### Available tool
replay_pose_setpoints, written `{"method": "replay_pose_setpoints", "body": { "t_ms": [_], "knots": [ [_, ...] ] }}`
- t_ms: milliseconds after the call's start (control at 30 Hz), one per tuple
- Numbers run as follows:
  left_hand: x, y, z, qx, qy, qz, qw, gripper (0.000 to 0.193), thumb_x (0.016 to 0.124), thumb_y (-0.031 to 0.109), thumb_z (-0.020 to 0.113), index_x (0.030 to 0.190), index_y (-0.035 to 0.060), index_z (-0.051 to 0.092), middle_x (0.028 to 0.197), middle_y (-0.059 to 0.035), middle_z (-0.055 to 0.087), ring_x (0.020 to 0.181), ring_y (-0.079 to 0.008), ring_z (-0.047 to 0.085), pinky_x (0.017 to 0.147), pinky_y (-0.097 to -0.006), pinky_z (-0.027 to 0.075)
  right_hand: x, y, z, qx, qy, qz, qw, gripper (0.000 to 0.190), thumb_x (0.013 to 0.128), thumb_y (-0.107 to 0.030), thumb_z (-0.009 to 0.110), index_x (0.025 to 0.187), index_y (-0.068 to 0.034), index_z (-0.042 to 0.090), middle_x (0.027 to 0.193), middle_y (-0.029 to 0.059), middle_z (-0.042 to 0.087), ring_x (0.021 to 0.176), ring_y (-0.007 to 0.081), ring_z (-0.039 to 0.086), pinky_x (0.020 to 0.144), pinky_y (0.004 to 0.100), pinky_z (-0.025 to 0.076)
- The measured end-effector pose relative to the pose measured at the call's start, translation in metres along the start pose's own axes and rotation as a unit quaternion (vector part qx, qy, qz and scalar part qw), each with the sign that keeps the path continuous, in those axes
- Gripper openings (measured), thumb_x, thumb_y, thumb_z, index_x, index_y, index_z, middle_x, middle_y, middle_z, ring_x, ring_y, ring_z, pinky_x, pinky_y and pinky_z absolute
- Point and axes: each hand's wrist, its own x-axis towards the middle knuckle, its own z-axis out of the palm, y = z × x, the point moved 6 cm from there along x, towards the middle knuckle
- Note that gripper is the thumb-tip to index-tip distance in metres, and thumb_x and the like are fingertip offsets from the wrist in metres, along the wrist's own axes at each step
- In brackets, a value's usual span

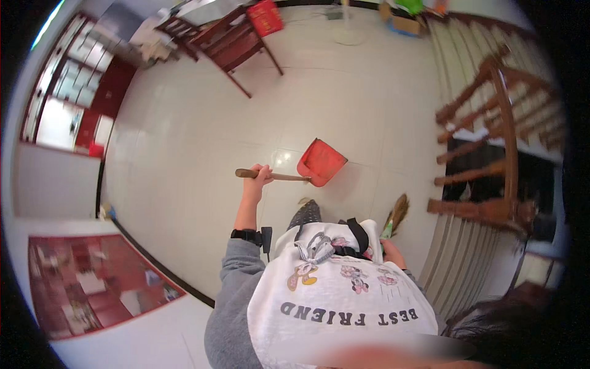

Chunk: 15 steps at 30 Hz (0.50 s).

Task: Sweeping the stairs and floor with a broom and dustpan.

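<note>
My left hand (262,175) is closed around the wooden handle of a red dustpan (322,162), near the handle's thicker end. The pan is out in front of me above the pale tiled floor (193,138), its open edge facing away to the right; whether it touches the floor I cannot tell. Low at my right side, my right hand (392,252) grips a straw hand broom (398,213) by its green-wrapped part. The bristles point forward, and my shirt hides part of this hand.
A wooden stair railing (504,138) stands on the right, with steps beyond. Ahead to the left is a dark red wooden chair (235,46) beside a red box (265,17). A cardboard box (403,23) and a pale stand base (348,37) are at the far side.
</note>
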Motion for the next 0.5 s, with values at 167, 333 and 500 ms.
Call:
{"method": "replay_pose_setpoints", "body": {
  "t_ms": [167, 333, 500],
  "knots": [
    [-0.043, -0.005, -0.147, -0.116, 0.116, 0.017, 0.986, 0.015, 0.072, 0.012, 0.049, 0.061, 0.0066, 0.04, 0.06, -0.0008, 0.039, 0.06, -0.0088, 0.042, 0.064, -0.0301, 0.045, 0.054, -0.028, 0.073, -0.168, -0.109, -0.1, 0.975, 0.04, 0.063, -0.004, 0.054, 0.099, -0.002, 0.037, 0.084, 0.0113, 0.045, 0.075, 0.0196, 0.046, 0.069, 0.0272, 0.038],
    [-0.065, 0.0, -0.31, -0.253, 0.203, 0.085, 0.942, 0.018, 0.072, 0.007, 0.047, 0.057, 0.0072, 0.038, 0.058, -0.0001, 0.038, 0.053, -0.009, 0.041, 0.058, -0.0308, 0.047, 0.137, -0.023, 0.175, -0.012, -0.119, 0.13, 0.984, 0.039, 0.059, -0.016, 0.059, 0.091, 0.0, 0.042, 0.085, 0.0161, 0.047, 0.079, 0.0237, 0.046, 0.068, 0.03, 0.037],
    [-0.095, 0.005, -0.449, -0.313, 0.31, 0.116, 0.89, 0.022, 0.071, 0.005, 0.049, 0.053, 0.0074, 0.037, 0.053, 0.0011, 0.036, 0.048, -0.0071, 0.038, 0.055, -0.0291, 0.047, 0.206, -0.093, 0.295, 0.075, -0.095, 0.125, 0.985, 0.025, 0.066, -0.023, 0.053, 0.077, -0.003, 0.043, 0.074, 0.0085, 0.046, 0.071, 0.0179, 0.045, 0.061, 0.0298, 0.038]
  ]
}}
